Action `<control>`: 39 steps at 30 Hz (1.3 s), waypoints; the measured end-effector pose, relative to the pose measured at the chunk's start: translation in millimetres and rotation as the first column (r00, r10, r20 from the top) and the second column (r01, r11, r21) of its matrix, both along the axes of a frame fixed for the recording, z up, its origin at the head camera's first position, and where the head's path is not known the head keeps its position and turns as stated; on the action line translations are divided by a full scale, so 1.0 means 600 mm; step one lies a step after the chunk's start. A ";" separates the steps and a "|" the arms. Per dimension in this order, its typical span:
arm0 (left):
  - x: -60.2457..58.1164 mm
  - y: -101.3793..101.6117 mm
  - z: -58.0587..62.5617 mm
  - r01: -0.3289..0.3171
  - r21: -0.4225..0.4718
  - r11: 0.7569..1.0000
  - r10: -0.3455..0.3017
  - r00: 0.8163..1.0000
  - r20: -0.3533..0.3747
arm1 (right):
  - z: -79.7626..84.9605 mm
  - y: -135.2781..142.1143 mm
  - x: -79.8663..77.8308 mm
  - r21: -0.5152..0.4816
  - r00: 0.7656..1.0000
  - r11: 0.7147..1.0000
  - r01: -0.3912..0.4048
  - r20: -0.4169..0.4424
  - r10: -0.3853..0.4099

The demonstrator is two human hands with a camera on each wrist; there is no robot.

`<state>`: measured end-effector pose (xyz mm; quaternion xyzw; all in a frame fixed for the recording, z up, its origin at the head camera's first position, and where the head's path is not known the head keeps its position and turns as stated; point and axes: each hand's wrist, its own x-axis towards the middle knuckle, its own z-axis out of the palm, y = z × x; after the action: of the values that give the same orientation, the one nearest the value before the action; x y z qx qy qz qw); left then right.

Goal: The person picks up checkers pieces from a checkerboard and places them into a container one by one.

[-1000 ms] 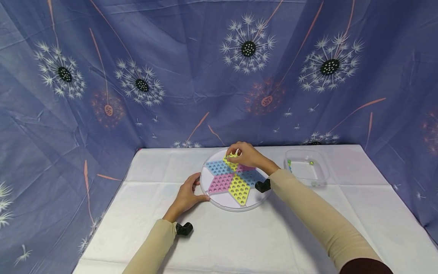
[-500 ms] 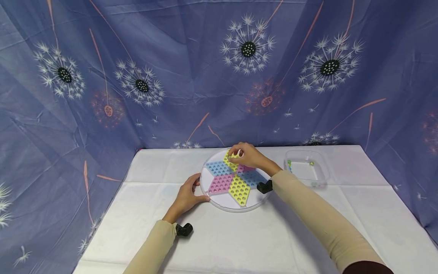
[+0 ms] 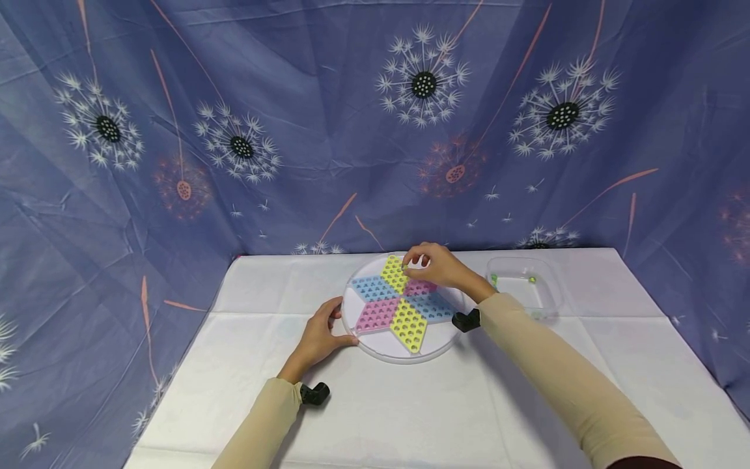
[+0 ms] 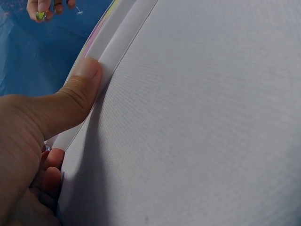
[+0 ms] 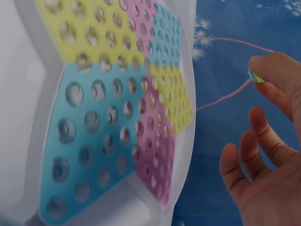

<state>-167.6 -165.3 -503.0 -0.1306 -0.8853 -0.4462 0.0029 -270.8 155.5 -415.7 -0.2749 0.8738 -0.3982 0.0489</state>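
Note:
A round white Chinese checkers board (image 3: 383, 345) lies on the table, with a star of yellow, pink and blue sections full of holes. My left hand (image 3: 318, 335) grips its left edge, the thumb (image 4: 80, 89) along the rim and the other fingers bent under it, partly hidden. Above the far right part of the board is my right hand (image 3: 439, 266). It pinches a small glass marble (image 5: 257, 76), clear with green, yellow and blue, between thumb and forefinger. The remaining fingers (image 5: 235, 165) are loosely bent and hold nothing.
A clear plastic box (image 3: 553, 306) with a few marbles stands right of the board. White cloth (image 3: 433, 417) covers the table. A blue dandelion-print curtain (image 3: 328, 130) hangs behind and at the sides. Each wrist wears a small black camera (image 3: 315, 393).
My right hand has moved right from over the far yellow point, uncovering more of its holes, with the marble pinched. The left hand stays on the board's rim.

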 end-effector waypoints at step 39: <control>-0.001 0.000 0.000 -0.015 -0.004 1.000 0.015 1.000 0.011 | -0.001 0.225 0.054 0.091 0.953 0.949 0.303 -0.007 -0.303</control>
<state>-168.2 -165.1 -503.2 -0.1216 -0.8871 -0.4453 0.0008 -238.7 290.8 -416.0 -0.1337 0.9227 -0.3616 0.0028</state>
